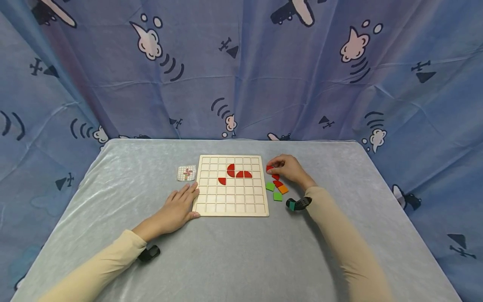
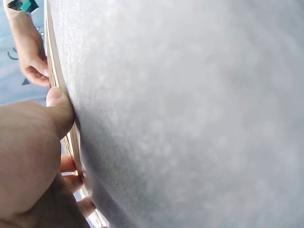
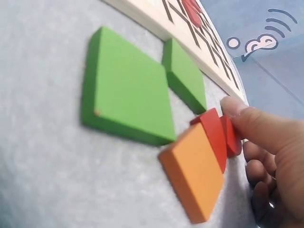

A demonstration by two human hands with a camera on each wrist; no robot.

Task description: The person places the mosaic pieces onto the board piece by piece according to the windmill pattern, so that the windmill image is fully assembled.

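A red piece (image 1: 269, 167) is pinched between the thumb and fingers of the right hand (image 1: 289, 167), just beyond the right edge of the gridded wooden board (image 1: 232, 202), near its far right corner. The piece's outline is partly covered by the fingers. Two loose red quarter-circles (image 1: 277, 183) lie on the worktop (image 1: 234, 256) just nearer than that hand. The nearer of them is adjoined by an orange square tile (image 1: 283, 189). Two green square tiles (image 1: 277, 196) are placed close by, between the orange tile and the board's right edge.

The board is set flat, about midway between the worktop's left and right edges and not far from its far edge. Within the board's far half, red quarter-circles (image 1: 247, 174) are laid in grid cells: two forming an upright half-disc, two side by side with a domed top, and a single one to the left and nearer.

The left hand (image 1: 177, 212) is spread, with its fingers extended at the board's left edge and its thumb rested at the near left corner. A square pattern card (image 1: 186, 173), printed with a red pinwheel, lies beside the far left corner.

The worktop is covered in grey cloth and backed by a blue patterned curtain (image 1: 241, 105).
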